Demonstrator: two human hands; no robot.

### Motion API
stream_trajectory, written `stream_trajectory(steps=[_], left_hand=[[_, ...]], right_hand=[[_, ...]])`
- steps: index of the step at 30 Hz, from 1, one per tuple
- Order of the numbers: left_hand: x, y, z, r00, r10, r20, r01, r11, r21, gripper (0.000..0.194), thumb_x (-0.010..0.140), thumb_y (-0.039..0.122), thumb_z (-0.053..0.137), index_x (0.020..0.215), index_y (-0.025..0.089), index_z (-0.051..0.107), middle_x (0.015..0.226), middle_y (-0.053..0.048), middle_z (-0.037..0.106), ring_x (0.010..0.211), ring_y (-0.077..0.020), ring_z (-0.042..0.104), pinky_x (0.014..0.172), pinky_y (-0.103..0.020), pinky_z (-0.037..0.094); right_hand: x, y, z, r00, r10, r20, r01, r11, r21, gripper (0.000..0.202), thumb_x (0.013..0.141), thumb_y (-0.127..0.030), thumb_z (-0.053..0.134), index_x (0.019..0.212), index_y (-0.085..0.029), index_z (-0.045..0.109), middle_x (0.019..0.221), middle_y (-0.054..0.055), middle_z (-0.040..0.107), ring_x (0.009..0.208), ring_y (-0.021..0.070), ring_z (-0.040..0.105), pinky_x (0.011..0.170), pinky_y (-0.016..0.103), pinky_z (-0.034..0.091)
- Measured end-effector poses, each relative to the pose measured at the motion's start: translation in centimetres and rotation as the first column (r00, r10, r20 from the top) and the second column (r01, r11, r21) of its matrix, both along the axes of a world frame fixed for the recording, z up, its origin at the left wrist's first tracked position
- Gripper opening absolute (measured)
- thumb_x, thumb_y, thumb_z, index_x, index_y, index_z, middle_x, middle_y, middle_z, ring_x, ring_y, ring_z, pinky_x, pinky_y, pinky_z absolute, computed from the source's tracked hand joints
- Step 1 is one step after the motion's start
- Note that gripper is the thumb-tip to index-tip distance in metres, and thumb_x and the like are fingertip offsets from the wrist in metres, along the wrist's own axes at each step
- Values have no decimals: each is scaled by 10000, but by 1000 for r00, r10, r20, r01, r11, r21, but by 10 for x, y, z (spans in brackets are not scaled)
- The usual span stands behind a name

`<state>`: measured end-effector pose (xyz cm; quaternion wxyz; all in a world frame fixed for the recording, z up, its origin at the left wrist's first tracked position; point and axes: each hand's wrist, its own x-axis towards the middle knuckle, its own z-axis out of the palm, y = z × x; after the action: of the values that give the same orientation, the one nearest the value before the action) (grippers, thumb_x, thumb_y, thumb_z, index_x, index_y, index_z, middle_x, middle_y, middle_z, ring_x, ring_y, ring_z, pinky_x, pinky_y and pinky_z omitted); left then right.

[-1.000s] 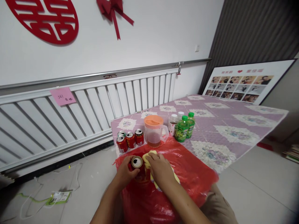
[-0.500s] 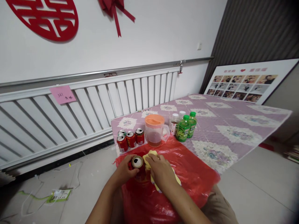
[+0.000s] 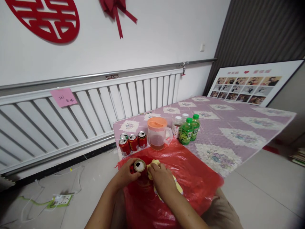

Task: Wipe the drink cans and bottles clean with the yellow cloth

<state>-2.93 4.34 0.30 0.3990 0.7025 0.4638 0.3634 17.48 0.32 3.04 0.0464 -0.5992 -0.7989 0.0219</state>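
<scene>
Over red plastic (image 3: 190, 178), the left grip (image 3: 126, 173) curls round a gold-rimmed, opened red can (image 3: 139, 166), right grip (image 3: 164, 180) clutching yellow cloth (image 3: 178, 187).

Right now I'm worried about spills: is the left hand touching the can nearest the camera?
Touching: the head view shows the left hand curled around the can, with no gap visible.

Forward and down from head height

Worn on the head, looking over the near open-topped red cylindrical metal can (image 3: 140, 171) toward the more distant white ribbed metal radiator (image 3: 95, 109); reaching right to the rectangular white photo board (image 3: 250, 89).
</scene>
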Motion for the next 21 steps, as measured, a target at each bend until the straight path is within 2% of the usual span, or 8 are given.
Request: stream_trajectory(steps=[3, 7, 9, 12, 15, 18, 21], left_hand=[[0, 0, -3, 999, 9, 49, -7, 999, -38, 661, 642, 123, 722, 1284, 225, 607, 1314, -94, 680, 1229, -300, 640, 1086, -468, 504], [5, -5, -8, 992, 22, 126, -15, 998, -61, 823, 664, 109, 667, 1447, 229, 442, 1305, -95, 680, 1234, -271, 646, 1097, -460, 499], [9, -9, -11, 992, 72, 108, -68, 997, -37, 833, 674, 121, 670, 1459, 242, 422, 1308, -88, 677, 1245, -265, 641, 1111, -463, 487], [18, -16, -16, 969, 242, 39, -243, 970, 21, 814, 649, 189, 757, 1408, 243, 469, 1361, -104, 639, 1296, -305, 601, 1132, -503, 457], [28, -20, -21, 912, 408, -32, -402, 908, 121, 792, 604, 264, 827, 1332, 224, 518, 1335, -118, 626, 1286, -354, 586, 1118, -550, 446], [36, -22, -20, 872, 485, -67, -466, 864, 192, 677, 611, 295, 823, 1231, 204, 567, 1216, -109, 645, 1194, -357, 617, 1068, -546, 471], [38, -22, -16, 871, 486, -73, -468, 865, 184, 533, 635, 303, 795, 1116, 177, 605, 1106, -106, 657, 1090, -338, 644, 996, -515, 505]], right_hand=[[0, 0, -3, 1000, -4, 6, 4, 1000, 11, 242, 996, -186, 505, 1157, -273, 664, 1185, 74, 686, 1061, 246, 623, 822, 344, 498], [0, 1, -6, 1000, -2, 6, 2, 1000, 30, 221, 1002, -201, 508, 1147, -268, 661, 1180, 80, 678, 1074, 264, 617, 821, 365, 504], [0, 0, -8, 1000, 0, 3, 0, 999, 36, 210, 1007, -215, 507, 1140, -270, 661, 1172, 77, 678, 1079, 272, 614, 823, 373, 503], [0, 0, -10, 1000, 1, -2, -1, 999, 42, 202, 1009, -221, 508, 1135, -275, 656, 1176, 74, 671, 1086, 271, 611, 830, 374, 497], [0, -1, -11, 1000, -2, -7, 2, 999, 43, 207, 1005, -208, 503, 1132, -269, 656, 1196, 83, 665, 1079, 270, 611, 830, 376, 493], [2, -1, -11, 1000, 0, -17, 1, 999, 42, 213, 1015, -227, 485, 1124, -273, 662, 1202, 74, 669, 1077, 276, 611, 829, 382, 496], [3, -2, -8, 999, 2, -32, -1, 999, 42, 221, 1015, -224, 482, 1131, -279, 662, 1208, 56, 677, 1076, 273, 613, 843, 385, 500]])
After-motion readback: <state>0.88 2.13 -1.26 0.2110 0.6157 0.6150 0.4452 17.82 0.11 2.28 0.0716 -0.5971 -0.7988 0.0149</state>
